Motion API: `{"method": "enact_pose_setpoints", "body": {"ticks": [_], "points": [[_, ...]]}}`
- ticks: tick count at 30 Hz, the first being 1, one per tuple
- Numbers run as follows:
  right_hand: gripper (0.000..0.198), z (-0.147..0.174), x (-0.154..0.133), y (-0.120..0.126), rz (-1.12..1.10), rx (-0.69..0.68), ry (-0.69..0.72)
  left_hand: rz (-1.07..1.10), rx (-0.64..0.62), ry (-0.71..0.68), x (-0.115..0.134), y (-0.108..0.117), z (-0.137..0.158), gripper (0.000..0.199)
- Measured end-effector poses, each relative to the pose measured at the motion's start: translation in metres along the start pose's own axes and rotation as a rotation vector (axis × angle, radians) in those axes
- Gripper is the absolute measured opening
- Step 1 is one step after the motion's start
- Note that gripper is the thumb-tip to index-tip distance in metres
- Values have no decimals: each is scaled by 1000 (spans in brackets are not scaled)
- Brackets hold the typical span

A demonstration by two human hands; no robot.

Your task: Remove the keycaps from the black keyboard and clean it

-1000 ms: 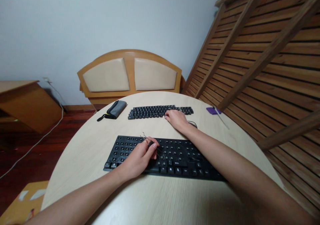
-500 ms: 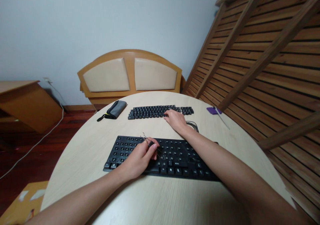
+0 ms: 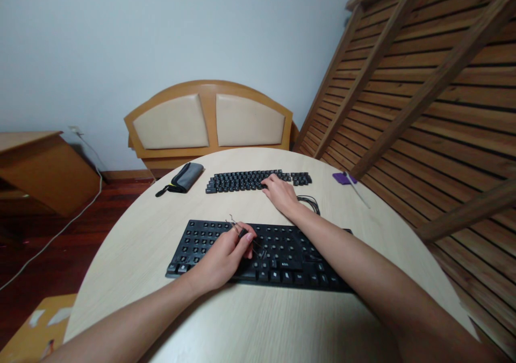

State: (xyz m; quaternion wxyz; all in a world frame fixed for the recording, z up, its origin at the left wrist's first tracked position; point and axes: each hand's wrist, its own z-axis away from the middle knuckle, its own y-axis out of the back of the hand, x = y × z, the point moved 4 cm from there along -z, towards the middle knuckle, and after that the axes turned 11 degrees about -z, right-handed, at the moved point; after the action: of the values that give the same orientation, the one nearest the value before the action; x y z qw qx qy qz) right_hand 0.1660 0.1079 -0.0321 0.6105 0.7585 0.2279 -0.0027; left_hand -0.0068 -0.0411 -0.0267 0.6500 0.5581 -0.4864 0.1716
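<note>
A black keyboard [image 3: 282, 277] lies across the near part of the table, most of its keycaps off and the bottom row still in place. Over its middle, my left hand [image 3: 228, 253] is closed around a wire keycap puller [image 3: 243, 233], whose thin wires stick out on both sides. Loose black keycaps [image 3: 237, 181] stand in tight rows farther back. My right hand [image 3: 280, 193] reaches to the front edge of these rows, thumb and fingertips pinched together at a keycap there. The fingers partly hide that keycap.
Behind my right forearm lies a coiled black cable [image 3: 309, 203]. A folded grey cloth [image 3: 188, 177] with a black loop sits at the table's [image 3: 133, 266] back left. At the right edge is a purple item [image 3: 342, 178] with a pale stick [image 3: 358, 192] across it.
My right hand has shifted slightly left along the front of the keycap rows. My left hand stays over the keyboard with the keycap puller.
</note>
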Motion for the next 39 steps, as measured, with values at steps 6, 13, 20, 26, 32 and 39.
{"method": "enact_pose_setpoints", "body": {"ticks": [6, 13, 20, 26, 32, 39], "points": [[29, -2, -1, -4, -7, 4, 31, -6, -7, -4, -2, 0, -1, 31], [28, -1, -2, -4, -12, 5, 44, -4, -11, 0, 1, -1, 0, 30], [30, 1, -1, -3, -24, 9, 34, -12, -12, 3, 0, 0, 0, 30], [31, 3, -5, 3, -40, -7, 15, 2, -15, 4, 0, 0, 0, 30], [31, 10, -6, 31, -64, -68, 26, -2, -10, -1, -2, 0, 0, 30], [35, 77, -28, 68, -298, -238, 193, -8, 9, -19, -1, 0, 1, 28]]}}
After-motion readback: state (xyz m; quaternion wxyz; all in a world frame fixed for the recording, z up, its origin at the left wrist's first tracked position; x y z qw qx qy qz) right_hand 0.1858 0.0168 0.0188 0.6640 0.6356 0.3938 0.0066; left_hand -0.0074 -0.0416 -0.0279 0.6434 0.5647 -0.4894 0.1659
